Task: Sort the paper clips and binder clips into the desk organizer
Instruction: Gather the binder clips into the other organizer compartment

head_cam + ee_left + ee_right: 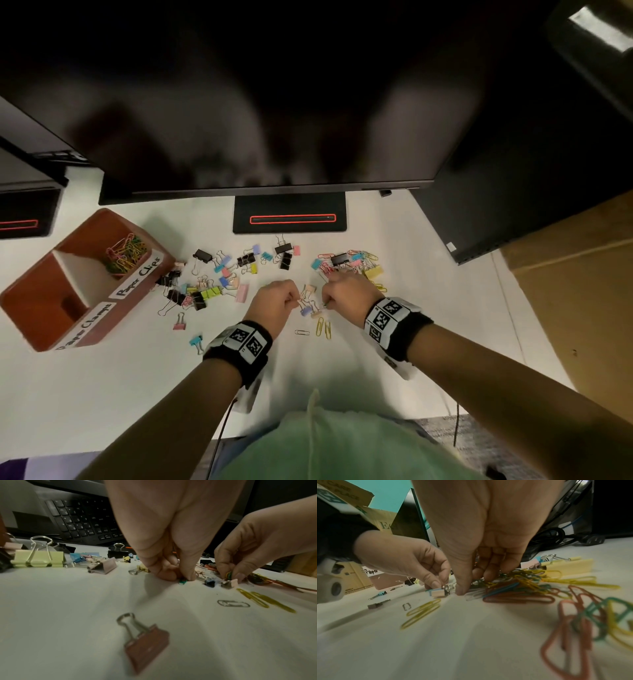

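Observation:
The brown desk organizer (41,329) stands at the left; its "Paper Clips" compartment holds several coloured paper clips (125,253). Binder clips (205,294) and more paper clips (346,263) lie scattered on the white desk. My left hand (295,298) pinches a small green paper clip (182,581) against the desk. My right hand (327,303) holds a small bunch of coloured paper clips (229,574) between thumb and fingers, beside a beige binder clip (231,583). In the right wrist view its fingers (488,574) curl over a heap of paper clips (518,588).
A dark monitor (274,102) hangs over the far desk on its stand base (291,212). A black computer case (513,205) and a cardboard box (575,291) flank the right side. Two yellow paper clips (323,328) and a silver one (302,332) lie near my wrists.

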A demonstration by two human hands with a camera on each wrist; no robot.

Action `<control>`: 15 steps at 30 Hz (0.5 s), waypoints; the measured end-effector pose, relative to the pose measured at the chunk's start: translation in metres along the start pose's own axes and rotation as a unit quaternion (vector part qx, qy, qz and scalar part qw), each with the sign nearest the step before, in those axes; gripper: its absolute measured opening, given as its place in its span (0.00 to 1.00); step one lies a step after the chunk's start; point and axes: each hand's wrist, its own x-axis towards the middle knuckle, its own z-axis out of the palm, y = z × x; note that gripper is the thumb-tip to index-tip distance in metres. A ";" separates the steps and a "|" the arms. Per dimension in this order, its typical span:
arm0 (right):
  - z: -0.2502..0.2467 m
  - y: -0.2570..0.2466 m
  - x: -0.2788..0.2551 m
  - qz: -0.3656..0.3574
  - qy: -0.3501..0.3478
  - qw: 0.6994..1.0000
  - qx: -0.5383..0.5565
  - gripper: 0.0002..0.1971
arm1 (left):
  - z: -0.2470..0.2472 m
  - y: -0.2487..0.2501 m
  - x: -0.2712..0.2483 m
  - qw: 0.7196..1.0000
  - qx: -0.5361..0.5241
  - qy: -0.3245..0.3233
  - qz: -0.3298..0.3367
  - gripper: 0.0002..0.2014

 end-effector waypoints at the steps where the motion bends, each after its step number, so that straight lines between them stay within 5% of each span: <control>1: 0.000 0.000 0.000 0.000 0.000 1.000 -0.001 0.09 | 0.000 0.000 0.000 1.000 -0.005 -0.004 -0.009 0.07; 6: -0.001 -0.003 -0.002 -0.009 0.007 1.000 -0.008 0.09 | -0.003 0.002 -0.002 1.000 0.005 -0.015 -0.006 0.14; 15: 0.000 -0.004 -0.003 -0.009 0.003 0.999 -0.049 0.11 | -0.001 -0.014 -0.014 0.999 0.044 0.005 -0.027 0.06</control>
